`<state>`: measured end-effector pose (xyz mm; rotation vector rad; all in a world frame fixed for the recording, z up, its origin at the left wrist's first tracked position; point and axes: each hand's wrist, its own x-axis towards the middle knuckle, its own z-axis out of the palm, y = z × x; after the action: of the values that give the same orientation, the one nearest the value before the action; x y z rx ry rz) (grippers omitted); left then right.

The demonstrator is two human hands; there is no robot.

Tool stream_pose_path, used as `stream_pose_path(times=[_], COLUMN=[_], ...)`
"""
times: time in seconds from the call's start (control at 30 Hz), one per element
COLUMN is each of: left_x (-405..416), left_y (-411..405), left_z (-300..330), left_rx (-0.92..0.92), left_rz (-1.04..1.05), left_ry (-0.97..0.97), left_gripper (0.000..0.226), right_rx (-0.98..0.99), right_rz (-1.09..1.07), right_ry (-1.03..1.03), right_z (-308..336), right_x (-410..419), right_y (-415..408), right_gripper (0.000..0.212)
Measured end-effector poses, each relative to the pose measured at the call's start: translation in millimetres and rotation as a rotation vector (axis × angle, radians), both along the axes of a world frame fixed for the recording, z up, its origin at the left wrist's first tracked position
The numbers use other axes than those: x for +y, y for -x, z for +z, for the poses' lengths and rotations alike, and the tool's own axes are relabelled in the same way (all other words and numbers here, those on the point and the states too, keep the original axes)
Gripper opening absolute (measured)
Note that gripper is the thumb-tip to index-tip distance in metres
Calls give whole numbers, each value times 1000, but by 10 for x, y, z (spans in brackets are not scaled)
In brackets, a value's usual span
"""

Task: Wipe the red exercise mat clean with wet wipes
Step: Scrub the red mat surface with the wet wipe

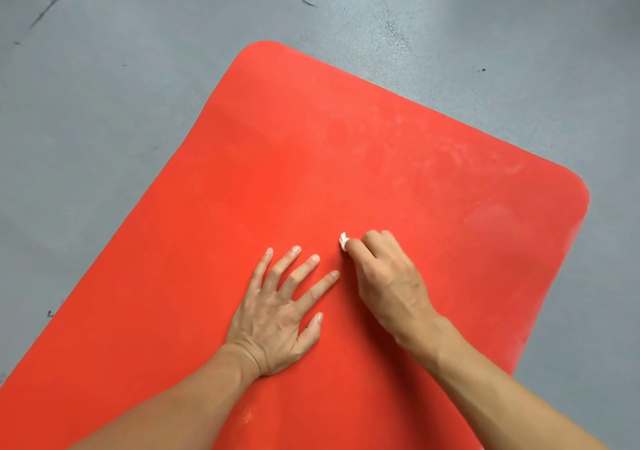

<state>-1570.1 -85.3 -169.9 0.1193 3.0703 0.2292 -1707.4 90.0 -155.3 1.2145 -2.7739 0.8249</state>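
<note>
The red exercise mat (311, 158) lies flat on the floor, its rounded far corners toward the top and right. Pale dusty smears show along its far right part. My left hand (280, 307) rests flat on the mat with fingers spread. Just to its right, my right hand (384, 276) curls over a small wadded white wet wipe (343, 241) and presses it onto the mat. Only a bit of the wipe shows past the fingertips.
Grey concrete floor (121, 103) surrounds the mat, with dark scuff marks and small specks. A faint light spot sits on the mat near my left forearm.
</note>
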Motion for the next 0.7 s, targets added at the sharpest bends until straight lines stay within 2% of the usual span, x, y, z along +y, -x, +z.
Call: stream_pose_path(times=[0.13, 0.23, 0.3, 0.4, 0.47, 0.63, 0.7], left_x=[1, 4, 6, 1, 6, 6, 7], left_y=[0, -4, 1, 2, 3, 2, 7], left_z=[8, 3, 4, -1, 3, 3, 2], left_rx=[-10, -4, -2, 2, 1, 3, 6], left_rz=[0, 1, 4, 4, 7, 8, 8], left_ry=[-4, -10, -11, -16, -20, -20, -23], left_gripper=[70, 69, 69, 69, 70, 70, 70], right_rx=[-106, 9, 68, 55, 8, -30, -63], right_rz=[-194, -323, -313, -253, -230, -328, -225], right_ry=[47, 13, 3, -35, -34, 83, 143], right_z=[56, 42, -26, -74, -54, -96, -96], right_x=[36, 47, 77, 58, 46, 41, -34], right_y=[206, 363, 432, 278, 141, 113, -91], right_gripper=[11, 9, 9, 30, 37, 23, 20])
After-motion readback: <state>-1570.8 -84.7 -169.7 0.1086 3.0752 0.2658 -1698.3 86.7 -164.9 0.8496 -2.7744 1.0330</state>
